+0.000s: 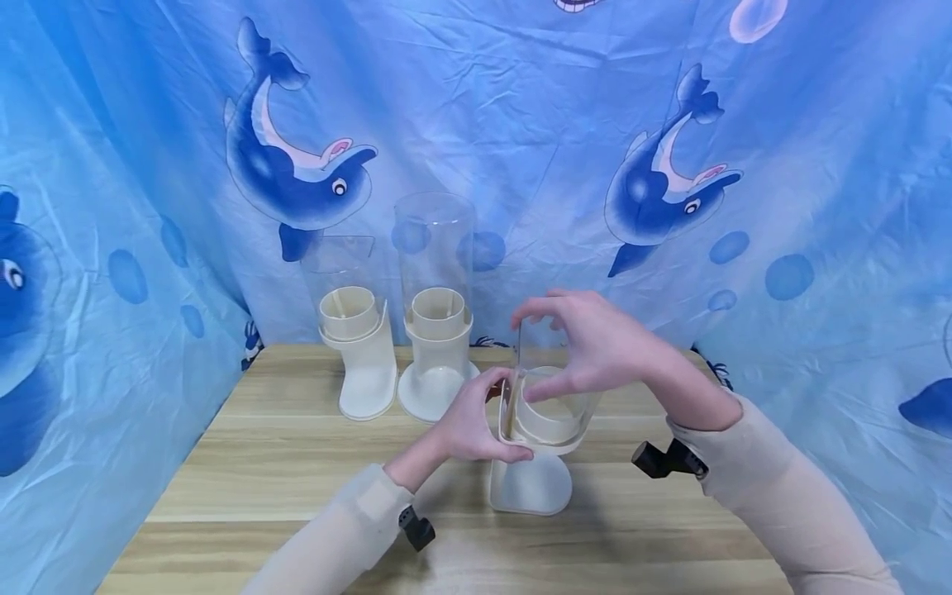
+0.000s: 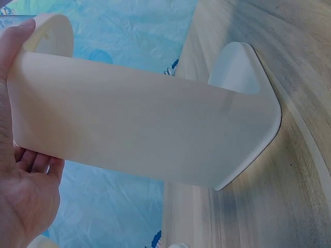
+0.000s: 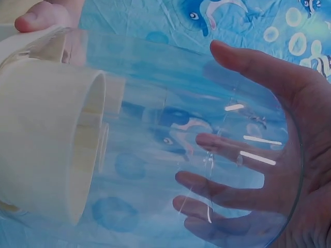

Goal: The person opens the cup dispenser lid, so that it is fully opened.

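Observation:
A cream-white plastic stand (image 1: 534,486) with a flat foot stands upright on the table in front of me. My left hand (image 1: 473,419) grips its upper collar from the left, and the left wrist view shows the thumb and fingers at opposite sides of the stand's flat back (image 2: 119,113). A clear cylinder (image 3: 150,155) sits around the white inner ring (image 3: 41,139) at the stand's top. Around the clear wall, near its open end, my right hand (image 1: 598,343) holds the cylinder; several fingers show through the plastic.
Two similar white stands with clear cylinders stand behind to the left: one (image 1: 369,372) with a slanted-looking top, one (image 1: 440,368) with a tall round tube. The wooden table (image 1: 297,487) meets blue dolphin-print cloth (image 1: 476,107) at the back and sides.

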`<state>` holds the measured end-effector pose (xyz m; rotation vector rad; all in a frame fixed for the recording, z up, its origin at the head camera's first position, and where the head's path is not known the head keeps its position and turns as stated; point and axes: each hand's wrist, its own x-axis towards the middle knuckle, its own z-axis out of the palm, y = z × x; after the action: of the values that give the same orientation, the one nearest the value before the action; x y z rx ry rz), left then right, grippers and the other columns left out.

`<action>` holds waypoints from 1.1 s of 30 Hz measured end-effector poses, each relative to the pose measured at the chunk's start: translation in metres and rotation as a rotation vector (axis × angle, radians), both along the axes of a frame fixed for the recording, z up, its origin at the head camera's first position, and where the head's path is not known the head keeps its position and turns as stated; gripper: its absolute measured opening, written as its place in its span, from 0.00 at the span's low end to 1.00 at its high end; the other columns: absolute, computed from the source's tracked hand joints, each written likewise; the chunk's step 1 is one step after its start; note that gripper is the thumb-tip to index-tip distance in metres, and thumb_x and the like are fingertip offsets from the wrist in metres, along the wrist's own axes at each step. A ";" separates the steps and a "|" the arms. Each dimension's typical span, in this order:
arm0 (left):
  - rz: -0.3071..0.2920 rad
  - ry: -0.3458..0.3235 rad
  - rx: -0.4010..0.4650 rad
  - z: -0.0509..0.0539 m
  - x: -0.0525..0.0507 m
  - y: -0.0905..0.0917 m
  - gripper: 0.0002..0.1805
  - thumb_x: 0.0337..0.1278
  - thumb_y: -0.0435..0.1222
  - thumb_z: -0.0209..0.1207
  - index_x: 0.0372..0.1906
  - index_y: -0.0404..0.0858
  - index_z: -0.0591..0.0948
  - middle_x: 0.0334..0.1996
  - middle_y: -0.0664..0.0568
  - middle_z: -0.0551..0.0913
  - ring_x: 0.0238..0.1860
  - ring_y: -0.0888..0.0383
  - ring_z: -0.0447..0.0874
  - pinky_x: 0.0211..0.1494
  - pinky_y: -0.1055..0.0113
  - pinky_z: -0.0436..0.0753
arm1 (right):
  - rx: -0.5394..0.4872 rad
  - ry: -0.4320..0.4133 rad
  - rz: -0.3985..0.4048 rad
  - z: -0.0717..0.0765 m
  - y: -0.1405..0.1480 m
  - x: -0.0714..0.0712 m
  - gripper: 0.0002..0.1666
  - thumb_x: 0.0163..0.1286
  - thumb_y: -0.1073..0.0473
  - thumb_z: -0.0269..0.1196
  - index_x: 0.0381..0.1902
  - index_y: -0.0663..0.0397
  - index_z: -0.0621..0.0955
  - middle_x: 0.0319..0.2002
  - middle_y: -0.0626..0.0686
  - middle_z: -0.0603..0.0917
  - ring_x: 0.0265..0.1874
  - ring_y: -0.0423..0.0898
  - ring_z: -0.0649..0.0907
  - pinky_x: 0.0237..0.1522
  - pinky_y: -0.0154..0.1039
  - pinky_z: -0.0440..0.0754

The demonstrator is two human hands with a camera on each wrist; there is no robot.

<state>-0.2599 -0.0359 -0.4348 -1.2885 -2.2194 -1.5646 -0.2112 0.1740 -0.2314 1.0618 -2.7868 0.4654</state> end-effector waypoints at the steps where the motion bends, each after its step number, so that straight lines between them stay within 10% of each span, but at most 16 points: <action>1: 0.003 0.005 0.001 0.000 0.000 0.000 0.49 0.30 0.43 0.86 0.65 0.43 0.76 0.55 0.53 0.84 0.55 0.60 0.83 0.63 0.63 0.87 | -0.002 -0.007 0.003 0.000 0.000 -0.001 0.44 0.45 0.40 0.86 0.62 0.36 0.83 0.55 0.43 0.87 0.53 0.49 0.85 0.52 0.52 0.85; 13: 0.042 -0.042 0.001 0.003 0.005 0.005 0.50 0.27 0.43 0.86 0.64 0.40 0.75 0.55 0.51 0.82 0.58 0.57 0.82 0.68 0.58 0.85 | -0.026 -0.026 -0.006 0.002 0.035 0.006 0.64 0.51 0.35 0.83 0.81 0.41 0.67 0.77 0.51 0.74 0.71 0.58 0.79 0.68 0.63 0.80; 25: 0.055 -0.061 -0.044 0.006 0.009 0.012 0.46 0.30 0.46 0.85 0.60 0.43 0.74 0.51 0.50 0.87 0.51 0.62 0.85 0.58 0.67 0.85 | -0.148 -0.107 0.050 -0.007 0.043 0.005 0.53 0.53 0.46 0.85 0.75 0.52 0.76 0.68 0.57 0.83 0.58 0.58 0.88 0.60 0.54 0.88; 33: 0.051 -0.071 0.008 0.002 0.005 0.019 0.51 0.30 0.44 0.85 0.68 0.44 0.73 0.59 0.55 0.86 0.59 0.59 0.85 0.64 0.62 0.86 | -0.026 -0.023 -0.011 0.009 0.025 0.014 0.53 0.51 0.41 0.85 0.75 0.41 0.78 0.58 0.51 0.85 0.55 0.54 0.88 0.55 0.56 0.88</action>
<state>-0.2544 -0.0168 -0.4326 -1.1816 -2.2664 -1.6239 -0.1971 0.1988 -0.2221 1.0424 -2.7970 0.5138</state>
